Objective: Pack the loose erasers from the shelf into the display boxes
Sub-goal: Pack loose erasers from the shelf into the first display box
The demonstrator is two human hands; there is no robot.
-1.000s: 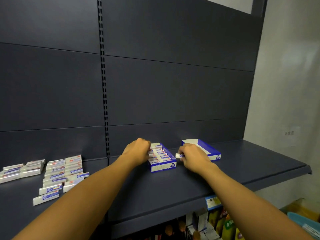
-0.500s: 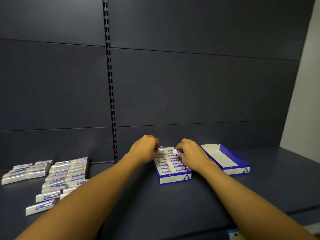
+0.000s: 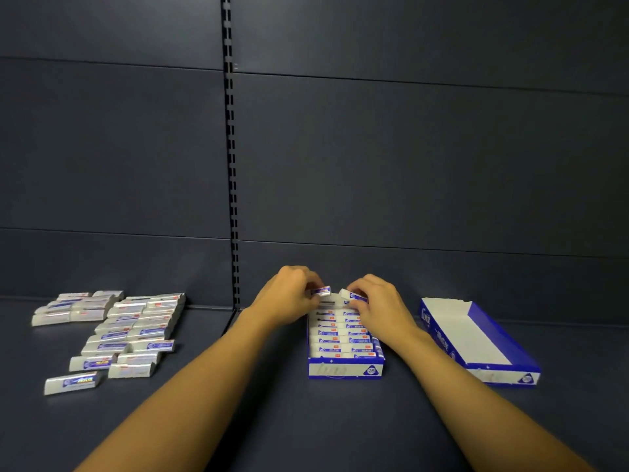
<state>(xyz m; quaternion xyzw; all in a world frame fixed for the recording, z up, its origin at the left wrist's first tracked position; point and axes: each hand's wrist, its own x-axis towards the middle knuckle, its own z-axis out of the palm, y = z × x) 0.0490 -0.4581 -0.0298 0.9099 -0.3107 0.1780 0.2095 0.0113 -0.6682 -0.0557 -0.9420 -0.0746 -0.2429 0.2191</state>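
At the far end of the blue-and-white cardboard display box filled with erasers, both hands are at work. The left hand has its fingers curled and pinches a small white eraser in a blue-and-white sleeve by its left end; the eraser's long axis runs left to right, nearly level, just above the box's back edge. The right hand pinches a second white, blue-sleeved eraser with curled fingertips; this one also lies crosswise, its left end tilted slightly upward and pointing toward the first eraser, the two ends close but apart.

Below the hands, the packed erasers in this box lie in two side-by-side columns, each piece crosswise to the box, whose long axis runs from near to far. The box's front panel faces the camera.

Right of the full box, well apart, sits an empty blue-and-white cardboard display box, its long axis angled from near-right to far-left, white interior showing.

Left of the full box, well apart, the loose erasers in shiny wrappers lie in rough rows and small stacks on the dark grey metal shelf, most with long axes running left to right. Behind everything stands the dark panelled back wall with a slotted vertical upright.
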